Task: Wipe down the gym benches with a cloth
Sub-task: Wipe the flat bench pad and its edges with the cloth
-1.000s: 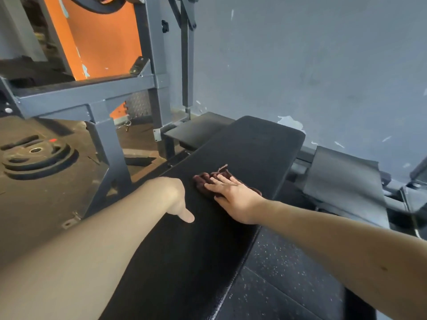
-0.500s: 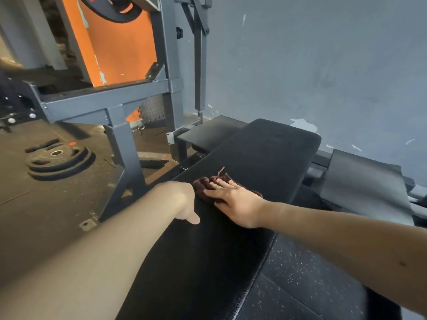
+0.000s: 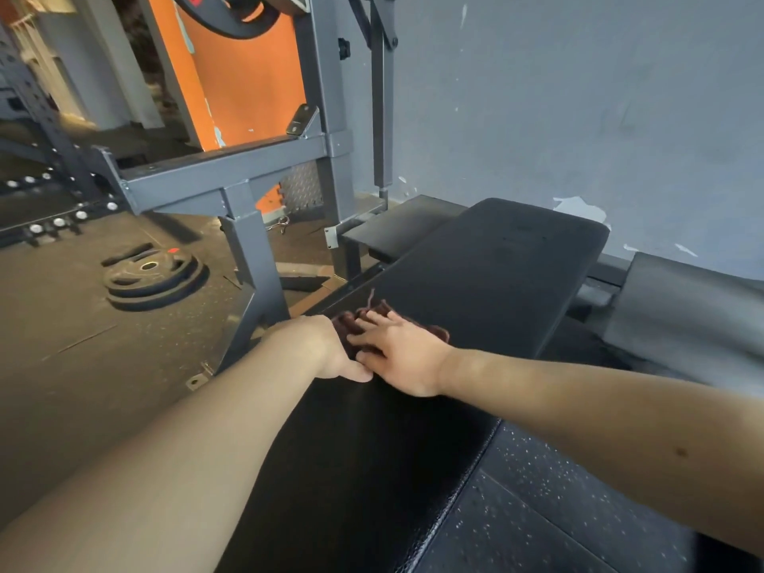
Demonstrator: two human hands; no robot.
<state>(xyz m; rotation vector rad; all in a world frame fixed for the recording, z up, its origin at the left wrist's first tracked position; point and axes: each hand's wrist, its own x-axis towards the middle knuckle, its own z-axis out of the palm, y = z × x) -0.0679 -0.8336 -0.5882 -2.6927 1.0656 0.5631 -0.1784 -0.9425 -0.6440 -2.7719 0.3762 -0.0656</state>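
A dark red cloth [image 3: 345, 326] was pressed flat onto the black bench [image 3: 496, 275], about midway along its padded top and towards its left edge. It was covered by the right hand [image 3: 403, 357], whose fingers were laid straight and spread over it, with nothing gripped. The left hand [image 3: 326, 349] was set just beside it at the pad's left edge, its thumb resting on the pad close against the right hand. Its fingers were hidden behind the back of the hand, so whether the edge or the cloth was held could not be told. The bench's long axis was seen to run from the person away towards the grey wall [image 3: 578, 117]. With the cloth under the right hand, the next stroke was judged to be a push or pull along that axis, bare pad lying both beyond the fingertips and nearer the body.
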